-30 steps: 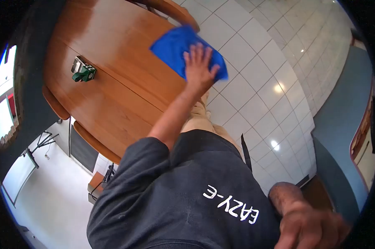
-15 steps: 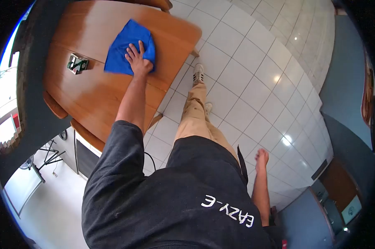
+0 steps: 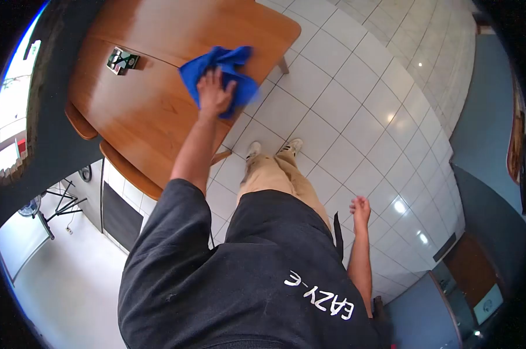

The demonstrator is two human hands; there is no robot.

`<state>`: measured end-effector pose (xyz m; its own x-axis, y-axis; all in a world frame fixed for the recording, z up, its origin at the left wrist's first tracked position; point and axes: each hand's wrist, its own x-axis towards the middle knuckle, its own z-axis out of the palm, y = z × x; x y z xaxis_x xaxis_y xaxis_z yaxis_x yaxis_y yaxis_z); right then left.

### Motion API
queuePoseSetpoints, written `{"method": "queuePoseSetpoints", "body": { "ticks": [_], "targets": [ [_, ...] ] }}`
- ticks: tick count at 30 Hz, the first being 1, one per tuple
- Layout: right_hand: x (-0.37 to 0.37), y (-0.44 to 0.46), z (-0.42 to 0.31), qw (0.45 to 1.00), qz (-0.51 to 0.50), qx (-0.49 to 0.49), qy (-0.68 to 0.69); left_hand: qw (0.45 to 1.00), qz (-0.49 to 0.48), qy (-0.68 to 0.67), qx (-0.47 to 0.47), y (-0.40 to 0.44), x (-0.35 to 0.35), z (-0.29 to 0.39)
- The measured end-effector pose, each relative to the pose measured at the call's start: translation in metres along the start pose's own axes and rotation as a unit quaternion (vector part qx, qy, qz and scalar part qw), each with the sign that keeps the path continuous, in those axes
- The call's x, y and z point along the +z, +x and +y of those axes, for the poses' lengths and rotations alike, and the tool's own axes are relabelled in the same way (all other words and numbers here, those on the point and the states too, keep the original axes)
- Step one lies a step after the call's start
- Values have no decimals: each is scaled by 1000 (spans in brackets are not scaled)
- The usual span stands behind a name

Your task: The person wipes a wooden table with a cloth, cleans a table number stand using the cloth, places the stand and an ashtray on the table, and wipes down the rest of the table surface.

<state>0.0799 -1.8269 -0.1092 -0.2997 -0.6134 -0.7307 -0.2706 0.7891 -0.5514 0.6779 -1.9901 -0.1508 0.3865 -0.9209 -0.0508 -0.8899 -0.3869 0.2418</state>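
Observation:
My left hand lies flat on a blue cloth, with its thumb apart from the fingers. The cloth is bunched up, and part of it reaches over the edge of the wooden table. My right hand hangs at my side above the tiled floor, its fingers loosely curled around nothing visible. A small green and white box stands on the table, left of the cloth.
Wooden chairs are tucked against the table's near left side. A table leg shows beyond the right edge. White floor tiles stretch to the right, toward grey panels. A black stand is at lower left.
My left hand has drawn the cloth toward me and to the right, and the cloth has crumpled. My feet now stand side by side, and the view has shifted along the table.

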Motion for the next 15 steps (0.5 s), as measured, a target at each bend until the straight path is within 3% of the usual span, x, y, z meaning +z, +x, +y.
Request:
{"method": "queuePoseSetpoints", "body": {
  "ticks": [2, 4, 7, 8, 10, 11, 13, 15],
  "targets": [
    [13, -2, -30, 999, -24, -44, 1, 996, -18, 69, -50, 4, -6, -72],
    [24, -2, -40, 998, -29, -55, -22, 981, 56, 126, -137, -12, -10, -104],
    [46, -5, -38, 995, -51, -63, -54, 971, 2, 194, -141, -49, -14, -84],
    [55, -6, -29, 996, -49, -40, -60, 977, 61, 183, -95, -64, 9, -76],
    [72, -10, -1, 996, -57, -19, -73, 998, 24, 55, 18, -107, 4, -28],
    [79, -11, 17, 993, -68, 12, -91, 993, -64, 95, 38, -128, -12, -2],
    [97, -27, 26, 989, -82, 39, -118, 994, -16, -67, 84, -161, -8, 2],
    [128, -52, 27, 979, -93, 52, -174, 991, 12, -71, 111, -156, -1, -25]
  ]
}}
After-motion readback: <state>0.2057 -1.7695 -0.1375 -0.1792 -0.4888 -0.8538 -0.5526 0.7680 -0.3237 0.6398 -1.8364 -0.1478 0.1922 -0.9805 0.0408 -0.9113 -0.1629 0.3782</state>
